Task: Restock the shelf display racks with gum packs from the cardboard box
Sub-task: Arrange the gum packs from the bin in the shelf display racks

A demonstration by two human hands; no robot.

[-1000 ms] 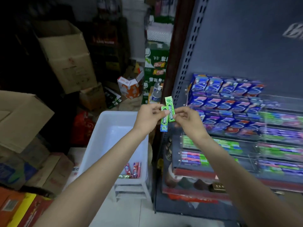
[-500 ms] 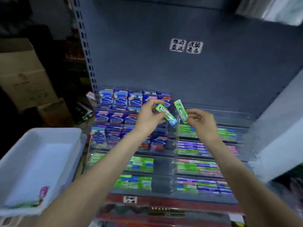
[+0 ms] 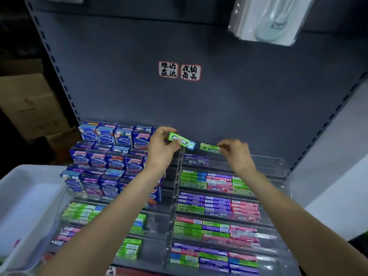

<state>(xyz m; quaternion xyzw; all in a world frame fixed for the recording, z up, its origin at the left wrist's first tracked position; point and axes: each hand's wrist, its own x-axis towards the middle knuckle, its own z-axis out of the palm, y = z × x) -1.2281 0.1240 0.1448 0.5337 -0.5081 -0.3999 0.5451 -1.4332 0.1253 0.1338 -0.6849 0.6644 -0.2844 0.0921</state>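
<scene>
My left hand grips a green gum pack with a blue end, held level above the rack's top row. My right hand pinches a second green gum pack by its right end, just over the top right tier of the clear display rack. That tier holds one purple pack at its left. Lower tiers carry green, purple and pink packs. No cardboard box of gum is in sight.
Blue boxed gum is stacked in steps on the left of the shelf. A white plastic bin sits at lower left. Brown cartons stand beyond the shelf's left upright. A clear packaged item hangs at upper right.
My view swung from the bin and floor to face the shelf. The two packs, first held together, have been drawn apart, one in each hand, and lifted toward the top tier.
</scene>
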